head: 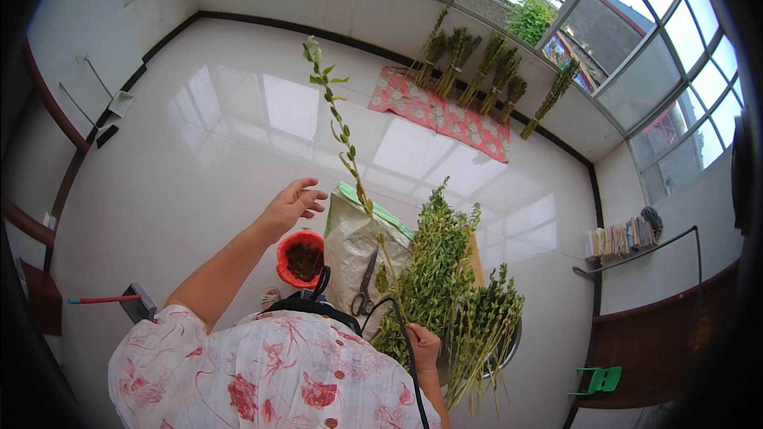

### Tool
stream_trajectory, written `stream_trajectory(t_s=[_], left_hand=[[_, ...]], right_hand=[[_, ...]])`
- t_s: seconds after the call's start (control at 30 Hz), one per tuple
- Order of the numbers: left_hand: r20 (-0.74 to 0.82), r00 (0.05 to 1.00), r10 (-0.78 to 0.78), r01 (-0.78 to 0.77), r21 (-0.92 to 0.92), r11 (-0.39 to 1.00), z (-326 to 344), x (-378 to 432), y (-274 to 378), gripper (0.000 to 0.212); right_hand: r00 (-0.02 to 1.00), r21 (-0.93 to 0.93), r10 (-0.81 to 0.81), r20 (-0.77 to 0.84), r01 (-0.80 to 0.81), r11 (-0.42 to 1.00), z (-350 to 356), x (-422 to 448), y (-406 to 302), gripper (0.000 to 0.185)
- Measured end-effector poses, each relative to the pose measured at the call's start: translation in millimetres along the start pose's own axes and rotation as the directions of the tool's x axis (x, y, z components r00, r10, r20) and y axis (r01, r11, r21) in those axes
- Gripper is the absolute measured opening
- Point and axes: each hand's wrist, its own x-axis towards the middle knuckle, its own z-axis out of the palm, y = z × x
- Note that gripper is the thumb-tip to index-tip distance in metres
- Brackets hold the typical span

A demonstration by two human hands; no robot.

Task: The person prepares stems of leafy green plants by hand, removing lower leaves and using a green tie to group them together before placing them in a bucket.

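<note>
A long green stalk with pods and a leafy tip (347,137) rises away from me, its lower end gripped in my right hand (423,345). My left hand (295,205), fingers spread and holding nothing, hovers left of the stalk, above a red basin (300,259) with dark plant bits in it. A pale woven sack with a green hem (349,232) lies before me. On it rests a pair of dark scissors (365,286). Beside the sack, to the right, is a heap of leafy cut stalks (432,250).
More podded stalks (486,322) lie over a metal-rimmed tub (514,345) at right. Tied bundles (456,62) lean against the window wall, several on a red floral cloth (444,116). A green stool (599,380) stands far right; a red-handled broom (134,300) is at left.
</note>
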Motion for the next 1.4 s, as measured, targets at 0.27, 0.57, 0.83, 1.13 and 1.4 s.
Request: stream_trajectory(t_s=[0.27, 0.57, 0.83, 1.13, 1.4], left_hand=[[-0.252, 0.966, 0.061, -0.053, 0.037, 0.998, -41.2, -5.7, 31.2, 0.031], [-0.289, 0.945, 0.154, -0.183, -0.073, 0.980, -72.1, -41.4, 40.0, 0.019], [-0.459, 0.855, 0.241, -0.271, 0.001, 0.963, -91.5, -68.0, 43.6, 0.018], [-0.316, 0.920, 0.232, -0.258, -0.044, 0.965, -90.3, -82.7, 45.4, 0.021], [-0.260, 0.883, 0.392, -0.407, -0.006, 0.913, -76.4, -84.5, 53.1, 0.010]], right_hand=[[0.949, -0.456, -0.316, -0.003, 0.280, 0.845, 30.9, 38.1, 7.9, 0.002], [0.916, -0.496, -0.177, 0.359, 0.348, 0.795, 103.8, 96.1, 18.7, 0.011], [0.867, -0.570, -0.142, 0.478, 0.429, 0.701, 143.0, 130.9, 20.6, 0.015], [0.713, 0.090, -0.309, 0.629, 0.328, 0.940, 156.8, 186.4, -135.5, 0.029], [0.651, 0.400, -0.366, 0.665, 0.104, 0.910, 172.7, 190.0, -220.2, 0.018]])
